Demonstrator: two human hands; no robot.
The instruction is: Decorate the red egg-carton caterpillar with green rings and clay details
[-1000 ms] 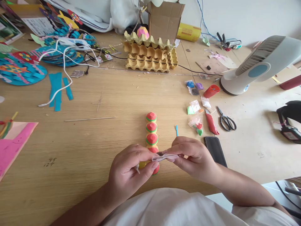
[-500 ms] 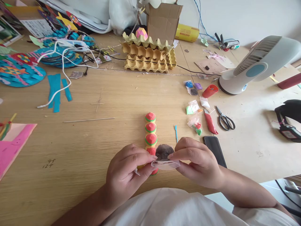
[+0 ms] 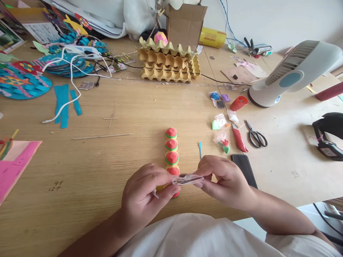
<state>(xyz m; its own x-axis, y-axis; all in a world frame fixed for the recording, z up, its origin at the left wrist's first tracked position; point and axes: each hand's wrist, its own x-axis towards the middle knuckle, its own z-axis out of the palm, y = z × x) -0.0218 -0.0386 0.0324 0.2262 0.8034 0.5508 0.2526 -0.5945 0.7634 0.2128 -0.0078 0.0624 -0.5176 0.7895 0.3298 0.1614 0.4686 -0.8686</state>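
A small clear plastic bag (image 3: pixel 187 179) with something dark in it is held between both hands, above the near part of the table. My left hand (image 3: pixel 147 191) pinches its left end between thumb and fingers. At the right end, my right hand (image 3: pixel 226 182) grips it the same way. Beneath and behind the bag lies a row of yellow egg-carton cups (image 3: pixel 172 157) topped with red caps and green rings. Its near end is partly covered by my left hand and the bag.
Scissors (image 3: pixel 257 138), a red-handled knife (image 3: pixel 239 138), a black phone (image 3: pixel 244 170) and small clay bags (image 3: pixel 219 122) lie on the right. A blue stick (image 3: pixel 200 150) is beyond my right hand. Egg cartons (image 3: pixel 167 60) and a white fan (image 3: pixel 291 75) stand farther back. A thin stick (image 3: pixel 102 136) lies left.
The bag has tipped so it is now seen nearly edge-on, with its dark content mostly hidden. The fingers of my right hand have shifted slightly along its edge.
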